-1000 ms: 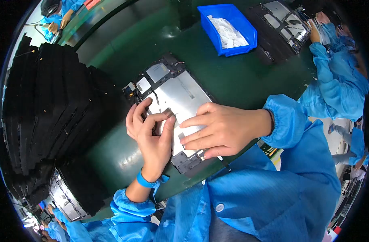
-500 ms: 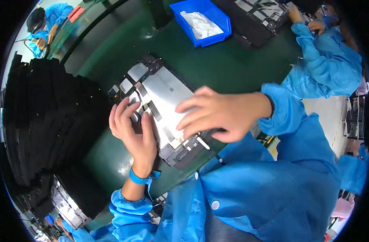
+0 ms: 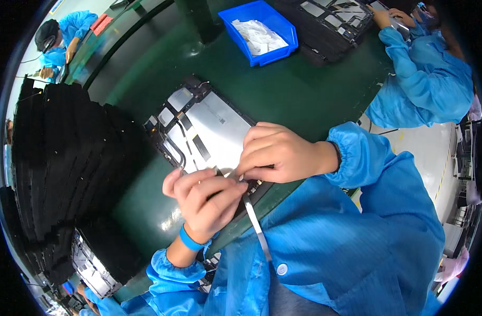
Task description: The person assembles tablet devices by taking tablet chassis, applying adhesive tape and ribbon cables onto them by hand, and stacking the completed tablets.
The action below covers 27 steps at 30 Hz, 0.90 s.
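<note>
An opened electronic device (image 3: 212, 118) with a large silver panel, dark edges and small parts lies on the green tabletop. My left hand (image 3: 206, 203) is closed at the device's near edge, its thumb and fingers pinched at the upper end of a pale flat strip (image 3: 256, 224). That strip hangs over the table edge towards my jacket. My right hand (image 3: 280, 155) rests over the panel's near right corner, with fingertips pressed together right beside my left fingertips. Whatever lies between the right fingertips is hidden. A dark cable (image 3: 175, 150) runs along the device's left side.
A blue bin (image 3: 291, 50) of white paper-like pieces stands at the back. Tall black stacked sheets (image 3: 67, 174) fill the left, with another opened device (image 3: 90, 268) near them. At right, a co-worker in a blue sleeve (image 3: 409, 73) handles a similar device (image 3: 338, 18).
My left hand has moved right and down from the device's left side to its near edge. My right hand's fingers have closed together beside it. The pale strip now hangs below them.
</note>
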### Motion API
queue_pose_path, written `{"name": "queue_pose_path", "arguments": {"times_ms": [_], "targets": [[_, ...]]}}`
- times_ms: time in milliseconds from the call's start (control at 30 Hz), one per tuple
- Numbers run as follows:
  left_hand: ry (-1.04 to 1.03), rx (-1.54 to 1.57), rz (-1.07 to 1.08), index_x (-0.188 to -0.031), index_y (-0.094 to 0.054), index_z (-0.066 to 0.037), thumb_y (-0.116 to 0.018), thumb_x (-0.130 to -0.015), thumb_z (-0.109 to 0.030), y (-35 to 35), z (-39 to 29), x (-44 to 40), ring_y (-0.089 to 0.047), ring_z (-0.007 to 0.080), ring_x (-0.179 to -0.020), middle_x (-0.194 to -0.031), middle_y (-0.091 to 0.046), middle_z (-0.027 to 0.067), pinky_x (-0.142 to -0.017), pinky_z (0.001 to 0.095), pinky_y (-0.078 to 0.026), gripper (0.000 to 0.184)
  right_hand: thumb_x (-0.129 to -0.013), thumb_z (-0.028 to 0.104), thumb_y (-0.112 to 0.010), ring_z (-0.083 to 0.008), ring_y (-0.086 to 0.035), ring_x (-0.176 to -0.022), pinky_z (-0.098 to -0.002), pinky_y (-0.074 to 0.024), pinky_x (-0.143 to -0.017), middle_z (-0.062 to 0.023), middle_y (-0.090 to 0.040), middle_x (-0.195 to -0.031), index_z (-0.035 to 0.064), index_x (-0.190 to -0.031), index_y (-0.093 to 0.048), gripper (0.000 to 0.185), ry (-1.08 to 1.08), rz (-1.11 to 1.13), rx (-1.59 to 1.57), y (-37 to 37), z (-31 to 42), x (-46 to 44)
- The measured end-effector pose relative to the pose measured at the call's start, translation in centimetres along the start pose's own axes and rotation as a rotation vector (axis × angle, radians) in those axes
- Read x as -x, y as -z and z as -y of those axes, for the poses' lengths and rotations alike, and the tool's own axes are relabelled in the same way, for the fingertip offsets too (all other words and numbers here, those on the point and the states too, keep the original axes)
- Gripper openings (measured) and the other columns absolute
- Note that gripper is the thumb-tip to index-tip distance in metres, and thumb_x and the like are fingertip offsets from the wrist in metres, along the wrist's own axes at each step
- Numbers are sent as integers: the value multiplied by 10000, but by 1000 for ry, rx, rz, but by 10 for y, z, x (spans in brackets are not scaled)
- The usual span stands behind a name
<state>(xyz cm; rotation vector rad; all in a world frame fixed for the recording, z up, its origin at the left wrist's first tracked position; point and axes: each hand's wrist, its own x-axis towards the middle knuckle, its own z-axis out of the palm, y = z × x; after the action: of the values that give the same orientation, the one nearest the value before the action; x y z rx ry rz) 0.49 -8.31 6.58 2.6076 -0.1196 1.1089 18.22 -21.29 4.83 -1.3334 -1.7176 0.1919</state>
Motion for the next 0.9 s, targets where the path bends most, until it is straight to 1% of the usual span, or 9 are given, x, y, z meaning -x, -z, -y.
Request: {"name": "queue_pose_path", "arguments": {"times_ms": [100, 233, 367, 567, 667, 733, 800, 867, 900], "targets": [[-200, -233, -17, -918, -716, -298, -727, -715, -219, 4, -4, 7, -535, 89, -915, -891, -630, -110, -980, 392, -255, 218, -790, 181, -717, -238, -605, -800, -364, -437, -724, -31, -665, -841, 125, -860, -698, 92, -56, -14, -122, 3, 2, 1], [-305, -396, 78, -873, -710, -296, -763, -720, -263, 0, -7, 3, -528, 108, -898, -860, -595, -104, -990, 397, -270, 166, -808, 190, -707, -243, -622, -802, -362, -441, -726, -32, -684, -854, 118, -846, -693, 83, -88, -1, -207, 10, 3, 1], [-405, -387, 92, -840, -725, -284, -773, -697, -247, -1, -5, 5, -535, 105, -912, -874, -606, -98, -959, 387, -283, 156, -792, 126, -743, -181, -638, -824, -323, -441, -742, 4, -697, -852, 106, -857, -719, 72, -48, 50, -175, 16, 7, -6], [-450, -393, 125, -850, -722, -282, -739, -714, -228, 1, -6, 0, -550, 106, -938, -916, -634, -92, -964, 375, -283, 147, -809, 135, -732, -190, -641, -818, -324, -457, -724, -12, -708, -848, 86, -827, -717, 54, -139, 16, -93, 14, -3, -8], [-460, -288, 151, -876, -727, -277, -714, -728, -230, 3, -9, -3, -565, 116, -974, -979, -663, -82, -982, 376, -275, 156, -809, 137, -734, -213, -641, -786, -331, -479, -675, -34, -709, -854, 65, -819, -712, 76, -179, -136, 47, 31, -15, -26], [-276, -175, 120, -866, -718, -241, -728, -714, -152, 1, -9, -1, -591, 150, -1012, -960, -690, -59, -1033, 393, -270, 176, -800, 132, -732, -228, -635, -739, -337, -495, -642, -50, -704, -838, 60, -813, -712, 76, -134, -301, 139, 52, -37, -43], [-81, -90, 39, -858, -712, -227, -708, -723, -77, -3, -1, -6, -600, 157, -1012, -932, -701, -53, -1035, 397, -284, 202, -796, 138, -726, -227, -629, -708, -336, -486, -655, -48, -703, -829, 69, -817, -716, 73, 98, -420, 652, 80, -60, -57], [218, 10, 16, -822, -706, -164, -722, -699, -36, -4, 2, -22, -609, 197, -976, -856, -688, -32, -1054, 422, -269, 179, -782, 149, -730, -217, -621, -701, -334, -462, -638, -32, -696, -798, 86, -812, -720, 71, 171, -418, 922, 103, -82, -61], [320, 67, 2, -823, -707, -151, -715, -709, -38, -9, 7, -25, -610, 198, -959, -841, -680, -22, -1058, 423, -267, 161, -784, 153, -723, -208, -610, -720, -336, -436, -644, -14, -692, -810, 106, -839, -721, 72, 90, -345, 1078, 109, -81, -59]]}}
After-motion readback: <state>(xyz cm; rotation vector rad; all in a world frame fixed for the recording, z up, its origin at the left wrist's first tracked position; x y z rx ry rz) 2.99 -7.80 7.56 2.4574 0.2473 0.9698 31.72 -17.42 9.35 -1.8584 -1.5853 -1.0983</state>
